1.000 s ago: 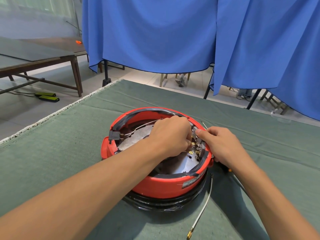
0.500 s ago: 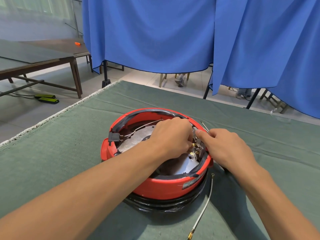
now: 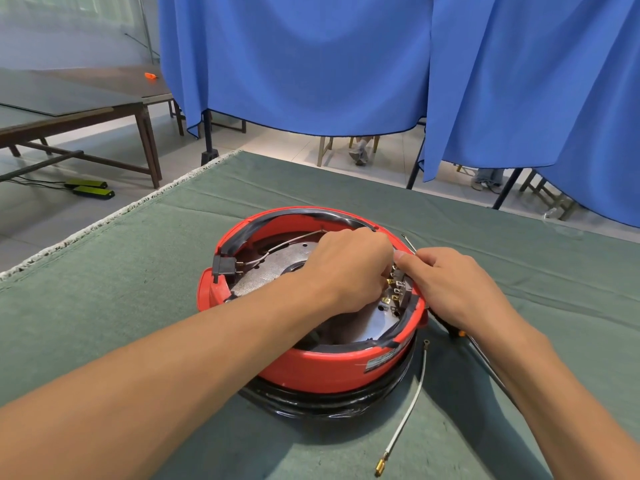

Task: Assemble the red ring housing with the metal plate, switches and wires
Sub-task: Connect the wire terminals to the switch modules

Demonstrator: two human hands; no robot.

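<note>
Red ring housing (image 3: 332, 365) set mid-tabletop on green cloth (image 3: 104, 306) | step judged: switch block (image 3: 398, 289) being wired at right rim | left hand (image 3: 346, 268) curled, grasp hidden | right hand (image 3: 450, 289) pinching at switch block | next: white wire (image 3: 412, 403) to be fitted

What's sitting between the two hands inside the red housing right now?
In the head view, the switch block with brass terminals on the inner right wall of the red housing lies between the left hand and right hand; both sets of fingertips meet at it.
</note>
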